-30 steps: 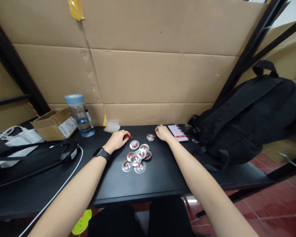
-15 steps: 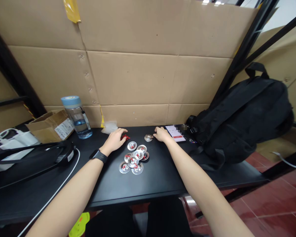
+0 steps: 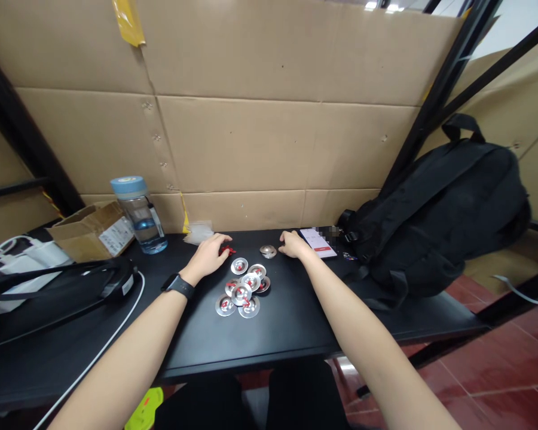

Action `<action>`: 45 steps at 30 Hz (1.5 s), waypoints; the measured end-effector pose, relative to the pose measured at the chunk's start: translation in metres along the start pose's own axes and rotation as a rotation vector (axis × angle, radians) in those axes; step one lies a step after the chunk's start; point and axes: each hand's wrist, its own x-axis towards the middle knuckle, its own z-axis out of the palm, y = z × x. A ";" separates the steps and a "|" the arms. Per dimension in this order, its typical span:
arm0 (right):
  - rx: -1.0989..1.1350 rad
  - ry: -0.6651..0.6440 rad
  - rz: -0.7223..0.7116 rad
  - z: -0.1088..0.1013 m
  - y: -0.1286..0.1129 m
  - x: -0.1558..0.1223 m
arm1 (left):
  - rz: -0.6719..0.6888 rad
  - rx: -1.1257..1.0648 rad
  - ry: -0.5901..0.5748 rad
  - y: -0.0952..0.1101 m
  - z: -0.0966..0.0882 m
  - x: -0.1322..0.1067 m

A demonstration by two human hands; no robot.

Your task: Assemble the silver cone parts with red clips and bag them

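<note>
Several small silver finger cymbals [image 3: 241, 294] with red cords at their domed middles lie in an overlapping pile on the black table. Behind the pile, my left hand [image 3: 208, 255] rests at the table, open, thumb and fingers apart around a small bunch of red cord [image 3: 228, 250]; whether the fingertips touch it I cannot tell. A dome-up silver cymbal [image 3: 268, 251], with what looks like another rim under it, lies between my hands. Just right of it is my right hand [image 3: 292, 245], its fingers bent but apart and nothing visible in them.
A lit phone [image 3: 318, 242] and a black backpack [image 3: 443, 221] stand at the right. On the left are a water bottle [image 3: 141, 218], a cardboard box [image 3: 94, 230], a clear plastic bag [image 3: 198, 232], white chargers [image 3: 29, 266] and a white cable [image 3: 112, 337]. Cardboard [image 3: 233, 143] walls the back.
The cymbal between my hands has shifted slightly left and lies apart from my right fingers, which were at its edge. My left hand and the pile look nearly unchanged.
</note>
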 end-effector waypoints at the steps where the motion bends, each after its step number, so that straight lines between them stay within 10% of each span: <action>1: 0.002 -0.012 -0.004 -0.001 0.000 0.000 | 0.000 0.001 0.003 0.000 -0.001 0.000; 8: 0.012 -0.061 -0.042 -0.012 -0.004 -0.004 | -0.009 0.015 0.040 -0.004 -0.011 -0.001; 16: 0.214 0.251 -0.354 -0.013 -0.026 -0.015 | -0.014 0.006 0.037 -0.002 -0.012 0.000; 45: 0.150 -0.095 -0.387 -0.006 -0.024 -0.015 | 0.145 -0.181 -0.407 0.038 -0.022 -0.005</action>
